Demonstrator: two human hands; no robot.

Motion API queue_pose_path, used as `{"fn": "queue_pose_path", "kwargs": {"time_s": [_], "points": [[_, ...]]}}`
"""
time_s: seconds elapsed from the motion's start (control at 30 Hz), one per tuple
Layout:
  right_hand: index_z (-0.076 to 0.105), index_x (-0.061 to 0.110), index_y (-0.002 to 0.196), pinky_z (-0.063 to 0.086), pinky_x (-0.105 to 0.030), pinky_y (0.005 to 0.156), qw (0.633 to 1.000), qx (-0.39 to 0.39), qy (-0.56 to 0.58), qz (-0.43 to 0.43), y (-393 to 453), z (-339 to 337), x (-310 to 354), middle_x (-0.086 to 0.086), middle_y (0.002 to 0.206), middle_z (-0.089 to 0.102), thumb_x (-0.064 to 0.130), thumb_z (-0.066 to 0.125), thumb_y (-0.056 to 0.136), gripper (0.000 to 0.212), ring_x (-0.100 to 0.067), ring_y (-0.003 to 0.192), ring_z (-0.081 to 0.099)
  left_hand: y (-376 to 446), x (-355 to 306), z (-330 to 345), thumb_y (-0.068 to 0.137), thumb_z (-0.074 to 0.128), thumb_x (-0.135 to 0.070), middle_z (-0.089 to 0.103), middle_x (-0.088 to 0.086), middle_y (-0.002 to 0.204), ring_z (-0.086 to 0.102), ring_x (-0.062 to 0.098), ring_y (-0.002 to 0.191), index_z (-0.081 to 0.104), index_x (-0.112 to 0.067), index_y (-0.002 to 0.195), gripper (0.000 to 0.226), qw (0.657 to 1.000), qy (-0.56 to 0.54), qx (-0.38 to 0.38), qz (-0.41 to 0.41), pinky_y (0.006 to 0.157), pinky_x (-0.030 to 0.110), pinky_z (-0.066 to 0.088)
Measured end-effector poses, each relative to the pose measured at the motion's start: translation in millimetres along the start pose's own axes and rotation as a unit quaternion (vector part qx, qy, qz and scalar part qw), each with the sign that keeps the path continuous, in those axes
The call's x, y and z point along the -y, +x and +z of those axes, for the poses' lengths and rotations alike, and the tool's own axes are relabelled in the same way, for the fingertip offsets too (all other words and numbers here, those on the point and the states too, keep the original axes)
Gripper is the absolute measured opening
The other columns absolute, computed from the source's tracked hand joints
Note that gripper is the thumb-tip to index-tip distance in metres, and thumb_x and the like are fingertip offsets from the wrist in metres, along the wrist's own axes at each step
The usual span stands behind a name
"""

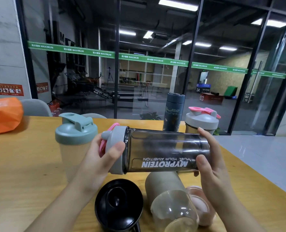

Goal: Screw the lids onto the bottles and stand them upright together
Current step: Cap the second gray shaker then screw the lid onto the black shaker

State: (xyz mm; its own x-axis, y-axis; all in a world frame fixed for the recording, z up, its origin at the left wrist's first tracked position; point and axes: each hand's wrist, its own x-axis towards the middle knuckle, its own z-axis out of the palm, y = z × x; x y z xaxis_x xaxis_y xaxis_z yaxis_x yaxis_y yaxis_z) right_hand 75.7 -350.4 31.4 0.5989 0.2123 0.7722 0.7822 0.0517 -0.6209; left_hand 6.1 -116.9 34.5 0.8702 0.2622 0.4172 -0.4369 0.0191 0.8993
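Yellow wooden tabletop (pixel 21 164) before dark glass walls. Held crosswise above it: smoky transparent plastic shaker bottle (pixel 164 149), base gripped by right hand (pixel 211 166), grey screw lid with pink flip cap (pixel 115 148) wrapped by left hand (pixel 95 158), probably for twisting tight against a steady body. Under the right hand, lying lidless: frosted grey-green bottle (pixel 169 198) and pale pink bottle (pixel 200 205). Under the left wrist: black lid (pixel 118 203). Beyond the left hand, upright: capped teal-lidded shaker (pixel 75 139). Beyond the right hand: dark blue flask (pixel 174 113), pink-capped grey-lidded shaker (pixel 202 121). Far left: orange bag (pixel 3 113). Lying bottles crowd any set-down spot.
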Motion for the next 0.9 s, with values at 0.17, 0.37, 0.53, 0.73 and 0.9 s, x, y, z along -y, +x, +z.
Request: {"fn": "queue_pose_path", "kwargs": {"time_s": [0.17,0.37,0.53,0.73,0.9], "points": [[0.047,0.059,0.118,0.043,-0.007,0.058,0.998,-0.001,-0.013,0.059,1.5,1.1,-2.2,0.026,0.083,0.066,0.050,0.044,0.077,0.042,0.005,0.066,0.059,1.4,0.9,1.0,0.026,0.077,-0.076,0.064,-0.009,0.118,0.064,0.005,0.101,0.049,-0.042,0.117,0.101,1.000,0.008,0.002,0.013,0.078,0.023,0.055],[0.053,0.047,0.116,0.037,-0.018,0.041,0.983,-0.001,-0.015,0.183,4.3,0.8,-9.2,0.009,0.059,0.055,0.052,0.040,0.081,0.037,-0.007,0.046,0.046,-1.6,-0.5,1.9,0.035,0.084,-0.061,0.062,-0.007,0.117,0.065,0.001,0.097,0.047,-0.046,0.119,0.094,0.998,0.034,0.025,0.036,0.070,0.013,0.051],[0.061,0.027,0.102,0.026,-0.022,0.038,0.964,0.010,0.044,0.262,8.5,-2.5,-5.4,0.002,0.059,0.051,0.048,0.040,0.089,0.033,-0.009,0.043,0.039,-7.7,-5.3,2.5,0.040,0.080,-0.040,0.057,-0.030,0.112,0.062,0.002,0.102,0.045,-0.057,0.116,0.086,0.992,0.109,0.034,0.052,0.074,0.020,0.054],[0.062,0.022,0.093,0.029,-0.029,0.043,0.965,0.003,0.049,0.256,7.1,-2.0,-9.3,0.002,0.058,0.051,0.054,0.035,0.081,0.044,-0.011,0.045,0.038,-10.8,-7.6,5.5,0.038,0.079,-0.040,0.059,-0.032,0.108,0.063,0.002,0.100,0.046,-0.058,0.114,0.085,0.993,0.099,0.024,0.056,0.071,0.019,0.053],[0.055,0.040,0.118,0.041,-0.031,0.046,0.974,0.038,0.071,0.212,3.2,-2.2,-8.1,0.004,0.090,0.066,0.087,0.050,0.058,0.076,-0.011,0.062,0.058,-7.0,-8.8,6.8,0.042,0.081,-0.037,0.067,-0.017,0.107,0.066,0.003,0.097,0.051,-0.041,0.120,0.083,0.998,0.013,0.026,0.055,0.069,0.015,0.053]]}}
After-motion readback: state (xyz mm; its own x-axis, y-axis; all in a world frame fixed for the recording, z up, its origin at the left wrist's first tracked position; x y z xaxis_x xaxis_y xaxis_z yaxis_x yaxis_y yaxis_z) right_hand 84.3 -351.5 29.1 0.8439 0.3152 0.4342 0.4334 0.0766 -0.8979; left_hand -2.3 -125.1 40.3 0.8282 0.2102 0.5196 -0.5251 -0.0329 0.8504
